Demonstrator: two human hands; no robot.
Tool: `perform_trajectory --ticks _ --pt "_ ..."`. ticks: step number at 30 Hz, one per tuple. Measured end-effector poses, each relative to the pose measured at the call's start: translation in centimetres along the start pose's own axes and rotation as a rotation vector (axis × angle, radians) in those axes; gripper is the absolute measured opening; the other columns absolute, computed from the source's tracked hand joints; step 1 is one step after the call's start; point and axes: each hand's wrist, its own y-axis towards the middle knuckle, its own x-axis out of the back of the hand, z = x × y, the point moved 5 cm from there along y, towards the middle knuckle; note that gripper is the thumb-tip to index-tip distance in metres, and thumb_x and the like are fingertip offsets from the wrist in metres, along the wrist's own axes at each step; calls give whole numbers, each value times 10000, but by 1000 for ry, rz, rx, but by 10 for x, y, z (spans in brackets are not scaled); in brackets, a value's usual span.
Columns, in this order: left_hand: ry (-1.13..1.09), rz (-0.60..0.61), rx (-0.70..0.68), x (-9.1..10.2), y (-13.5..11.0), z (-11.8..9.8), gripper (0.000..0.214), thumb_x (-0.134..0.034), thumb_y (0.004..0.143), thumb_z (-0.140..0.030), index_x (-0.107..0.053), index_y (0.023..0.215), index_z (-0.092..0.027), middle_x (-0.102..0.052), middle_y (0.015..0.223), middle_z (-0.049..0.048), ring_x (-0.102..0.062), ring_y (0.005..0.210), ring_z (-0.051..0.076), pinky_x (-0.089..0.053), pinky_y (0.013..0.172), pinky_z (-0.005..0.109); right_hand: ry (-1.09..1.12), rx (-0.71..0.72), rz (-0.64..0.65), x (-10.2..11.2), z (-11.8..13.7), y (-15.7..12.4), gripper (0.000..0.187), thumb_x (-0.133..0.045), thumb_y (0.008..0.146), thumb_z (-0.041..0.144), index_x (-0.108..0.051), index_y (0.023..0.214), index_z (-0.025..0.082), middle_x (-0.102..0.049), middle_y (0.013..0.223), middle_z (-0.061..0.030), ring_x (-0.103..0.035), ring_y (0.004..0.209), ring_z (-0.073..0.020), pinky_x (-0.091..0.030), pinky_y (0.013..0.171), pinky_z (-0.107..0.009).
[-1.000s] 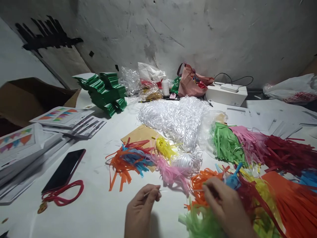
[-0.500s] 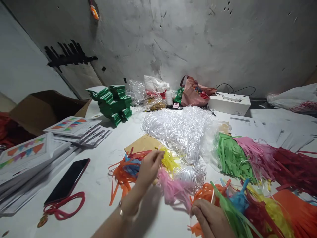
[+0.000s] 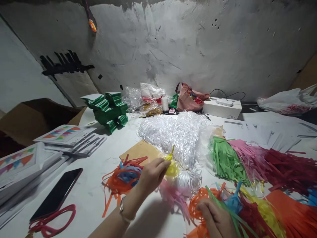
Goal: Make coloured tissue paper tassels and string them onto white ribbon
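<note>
My left hand (image 3: 151, 175) reaches forward over the white table (image 3: 94, 195) and pinches a yellow paper tassel (image 3: 171, 165) at its top. Beside it lie an orange and blue tassel bunch (image 3: 123, 178) and a pink tassel (image 3: 173, 195). My right hand (image 3: 215, 219) rests low at the front, fingers closed around green paper strips (image 3: 223, 208) among orange, blue and yellow tassels. A mound of white string (image 3: 175, 132) lies just beyond the yellow tassel.
Green, pink and dark red tassels (image 3: 260, 162) spread to the right. A black phone (image 3: 55, 193) with a red lanyard lies at the left beside printed cards (image 3: 66, 134). Green paper stacks (image 3: 109, 109), bags, a bottle and a white box (image 3: 221, 108) line the wall.
My left hand moved from the front edge out to the yellow tassel and has lifted its top. My right hand drew back lower with the green strips.
</note>
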Motion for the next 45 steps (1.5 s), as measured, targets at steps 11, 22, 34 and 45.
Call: perform_trajectory --ticks 11,22,34,45 --pt "-212 -57 -261 8 -92 -90 354 -630 861 -102 -774 1118 -298 -772 816 114 -633 620 200 -443 580 279 518 -168 113 -17 42 22 364 -665 874 537 -653 942 180 -555 747 5 -510 670 -142 -429 613 -240" --pt "-1144 -147 676 -22 -126 -99 262 -769 794 -473 -725 863 -224 -679 815 40 -633 794 211 -507 737 281 514 -166 199 -30 54 -3 353 -677 861 503 -642 763 166 -454 618 41 -396 575 -108 -326 535 -231" --pt "-1854 1 947 -60 -135 -113 325 -899 698 -341 -643 707 -141 -619 615 -19 -544 528 65 -424 570 169 856 -370 336 -37 49 -8 379 -759 793 523 -650 862 167 -607 644 15 -565 525 -114 -482 511 -232" --pt "-1725 -17 944 -62 -135 -111 345 -890 701 -383 -637 669 -151 -605 620 -21 -497 541 63 -378 560 166 808 -343 348 -31 50 -4 252 -709 819 402 -616 802 168 -569 603 35 -571 539 -121 -492 537 -241"
